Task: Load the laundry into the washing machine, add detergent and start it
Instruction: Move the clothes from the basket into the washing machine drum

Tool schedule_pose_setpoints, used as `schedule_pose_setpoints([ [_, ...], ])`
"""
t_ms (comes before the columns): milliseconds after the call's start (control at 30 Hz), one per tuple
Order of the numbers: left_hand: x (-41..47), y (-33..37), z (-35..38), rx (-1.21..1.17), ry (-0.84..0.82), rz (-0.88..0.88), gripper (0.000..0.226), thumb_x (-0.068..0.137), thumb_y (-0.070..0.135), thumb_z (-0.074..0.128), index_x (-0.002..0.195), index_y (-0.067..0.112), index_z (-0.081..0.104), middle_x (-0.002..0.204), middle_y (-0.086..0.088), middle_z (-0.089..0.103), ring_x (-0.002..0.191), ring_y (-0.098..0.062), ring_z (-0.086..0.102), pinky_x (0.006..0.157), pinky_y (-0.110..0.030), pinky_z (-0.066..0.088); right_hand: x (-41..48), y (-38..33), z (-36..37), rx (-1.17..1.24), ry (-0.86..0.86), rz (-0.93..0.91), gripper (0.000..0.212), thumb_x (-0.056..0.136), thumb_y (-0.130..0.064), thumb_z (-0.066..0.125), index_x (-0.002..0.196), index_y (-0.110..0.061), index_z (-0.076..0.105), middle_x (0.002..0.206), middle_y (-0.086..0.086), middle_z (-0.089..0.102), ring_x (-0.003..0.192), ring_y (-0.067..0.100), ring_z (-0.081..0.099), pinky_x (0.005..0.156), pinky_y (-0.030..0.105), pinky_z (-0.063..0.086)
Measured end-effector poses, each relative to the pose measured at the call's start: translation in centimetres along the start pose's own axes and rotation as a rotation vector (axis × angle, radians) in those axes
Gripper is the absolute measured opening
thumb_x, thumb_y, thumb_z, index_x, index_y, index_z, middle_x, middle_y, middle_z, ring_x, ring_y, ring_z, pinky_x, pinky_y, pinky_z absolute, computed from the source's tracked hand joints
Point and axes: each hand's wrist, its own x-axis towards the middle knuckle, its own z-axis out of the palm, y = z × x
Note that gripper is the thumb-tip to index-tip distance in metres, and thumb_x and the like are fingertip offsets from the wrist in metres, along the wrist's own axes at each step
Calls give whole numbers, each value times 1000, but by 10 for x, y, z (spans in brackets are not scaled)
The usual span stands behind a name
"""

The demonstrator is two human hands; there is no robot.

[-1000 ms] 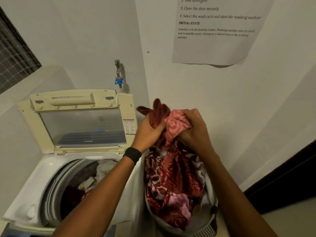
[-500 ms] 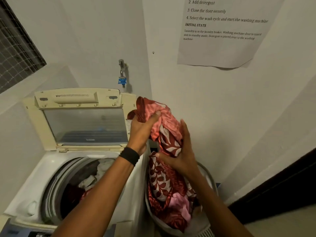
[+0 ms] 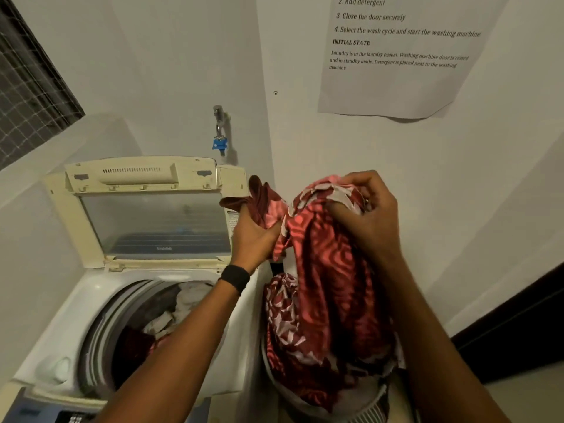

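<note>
A long red and pink patterned cloth [image 3: 323, 288] hangs from both my hands down into the laundry basket [image 3: 370, 409] at the lower right. My left hand [image 3: 253, 239] grips a bunched end of it beside the washing machine's raised lid [image 3: 146, 215]. My right hand [image 3: 363, 215] grips another fold higher up, to the right. The top-loading washing machine [image 3: 70, 325] stands open at the left, and white and dark red clothes [image 3: 171, 319] lie in its drum.
A tap with a blue fitting [image 3: 219, 138] sticks out of the wall above the machine. A printed instruction sheet [image 3: 396, 56] hangs on the right wall. A dark doorway or panel [image 3: 518, 331] is at the far right, a mesh window [image 3: 27, 96] at the left.
My right hand has moved from low on the cloth up to a higher fold and closed round it, lifting more cloth out of the basket. My left hand keeps its grip.
</note>
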Motion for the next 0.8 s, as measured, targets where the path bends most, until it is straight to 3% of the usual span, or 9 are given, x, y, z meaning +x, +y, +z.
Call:
schedule_pose_setpoints([
  [133,-14,12,7,-344,-416,-199,62,91,67,61,141,30,55,131,5,70,124,-17,65,104,-38,52,5,30,38,-12,150,70,22,82,-4,80,90,-21,68,111,12,58,93,-10,59,83,7,42],
  [233,-22,8,6,-417,-523,-215,73,88,71,55,147,28,49,142,1,63,130,-16,61,111,-40,49,-6,47,54,26,144,126,16,82,-8,79,85,-21,70,108,7,57,94,-6,59,85,9,44],
  [333,-21,3,9,-189,-443,-86,93,71,63,85,147,30,44,139,4,63,126,-14,63,110,-44,49,-14,59,60,95,44,180,7,83,-23,71,89,-21,73,105,3,65,100,8,66,92,28,53],
  [367,-21,1,10,-183,-391,-83,90,70,56,89,144,30,47,135,6,66,123,-13,65,109,-44,50,-13,60,56,124,0,210,18,84,-29,66,96,-19,75,109,3,69,106,12,67,96,36,54],
  [500,-19,-4,14,-336,-162,-155,48,84,29,84,127,28,64,114,4,76,106,-14,73,104,-48,54,-22,57,40,16,-212,129,45,103,-34,43,144,-24,57,150,-6,53,140,9,46,119,42,36],
  [567,-12,-1,15,-390,-69,-155,37,86,29,82,120,29,68,110,2,78,103,-19,74,99,-51,56,-42,66,41,-101,-219,153,72,94,-52,58,158,-43,25,164,-14,30,150,7,29,121,40,28],
  [633,-2,5,14,-412,-8,-131,38,84,31,84,119,30,67,112,1,77,105,-21,73,99,-50,57,-71,79,45,35,-316,336,100,81,-54,79,152,-60,10,161,-19,32,144,2,38,114,31,37],
  [733,8,9,9,-394,49,-112,49,79,35,88,121,33,62,119,3,73,109,-18,71,102,-48,55,-110,106,46,-61,-606,458,79,78,-46,86,133,-61,32,135,-24,56,124,-1,57,109,30,48],
  [800,10,6,1,-336,111,-120,67,71,44,90,129,29,60,122,4,72,111,-18,69,104,-49,54,-115,112,30,-134,-591,433,58,82,-41,84,129,-49,50,123,-21,66,115,-3,63,105,36,53],
])
